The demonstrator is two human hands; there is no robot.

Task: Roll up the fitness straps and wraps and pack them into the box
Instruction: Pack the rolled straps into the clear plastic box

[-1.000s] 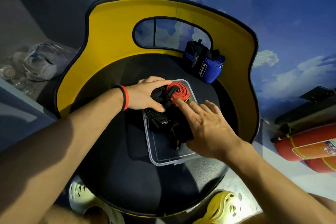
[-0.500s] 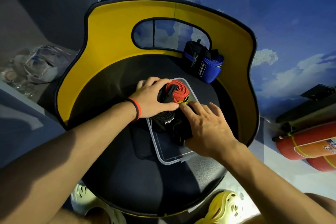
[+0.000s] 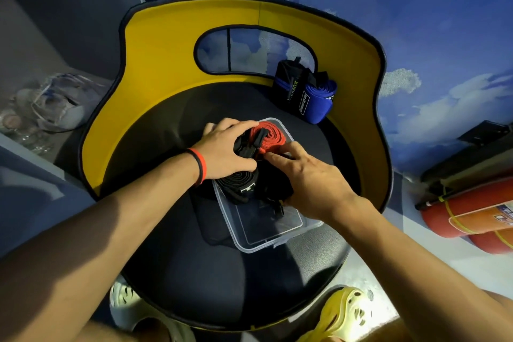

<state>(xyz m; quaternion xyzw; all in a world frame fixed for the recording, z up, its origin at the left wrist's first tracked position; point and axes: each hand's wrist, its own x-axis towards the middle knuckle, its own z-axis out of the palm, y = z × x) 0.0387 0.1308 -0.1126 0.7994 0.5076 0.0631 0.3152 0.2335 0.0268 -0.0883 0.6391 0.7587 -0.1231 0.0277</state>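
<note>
At the far left a crumpled plastic bag [image 3: 55,103] lies on a grey ledge. Beside it stands a chair [image 3: 155,69] with a yellow back and a black round seat, and the whole job sits on that seat.

The left hand [image 3: 224,150], with a red and black wristband [image 3: 200,165], reaches in from the left. Its fingers curl over a black bundle [image 3: 244,147] and its thumb closes on the near side, so it holds that bundle tightly. Just below the hand a coiled black strap [image 3: 238,183] rests at the left edge of a clear plastic box [image 3: 266,241]. The near half of the box shows its bare bottom.

The red rolled strap [image 3: 268,139] lies in the far end of the box, touching the black bundle. More loose black straps [image 3: 274,189] fill the middle of the box.

The right hand [image 3: 313,178] comes in from the right and covers part of those straps. Its thumb and forefinger tips touch the near edge of the red rolled strap; I cannot tell whether they pinch it or only press.

Behind, against the chair back, a blue and black pair of wraps [image 3: 305,91] stands well apart from the box. At the far right lie red fire extinguishers [image 3: 472,216]. Below the seat a white clog [image 3: 125,305] and a yellow clog [image 3: 344,314] show.
</note>
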